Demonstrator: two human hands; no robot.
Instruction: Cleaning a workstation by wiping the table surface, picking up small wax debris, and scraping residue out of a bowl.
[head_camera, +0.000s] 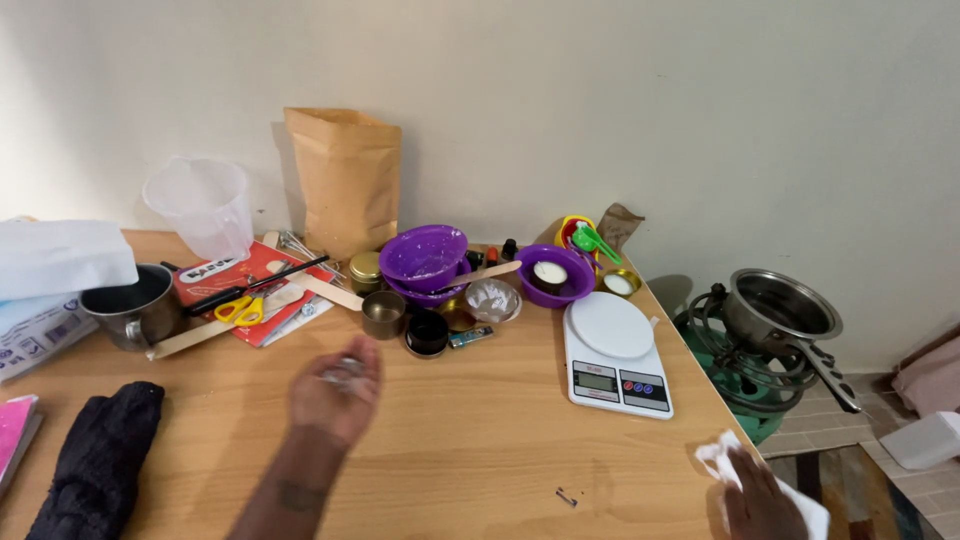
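Note:
My left hand (335, 390) hovers over the middle of the wooden table (470, 440), blurred, fingers curled around a small clear crumpled thing (343, 372). It is nearest a small brass tin (383, 314) and a black tin (427, 332). My right hand (758, 500) is at the table's right front corner, gripping a white tissue (722, 458). Behind the tins stand stacked purple bowls (424, 260), another purple bowl (555, 274) with a white candle in it, and a white kitchen scale (614, 354).
A steel pot (135, 306), black cloth (100, 458), yellow-handled scissors (240, 306), a clear jug (203, 206) and a brown paper bag (345, 180) fill the left and back. A gas burner with a steel pan (778, 310) stands beyond the right edge.

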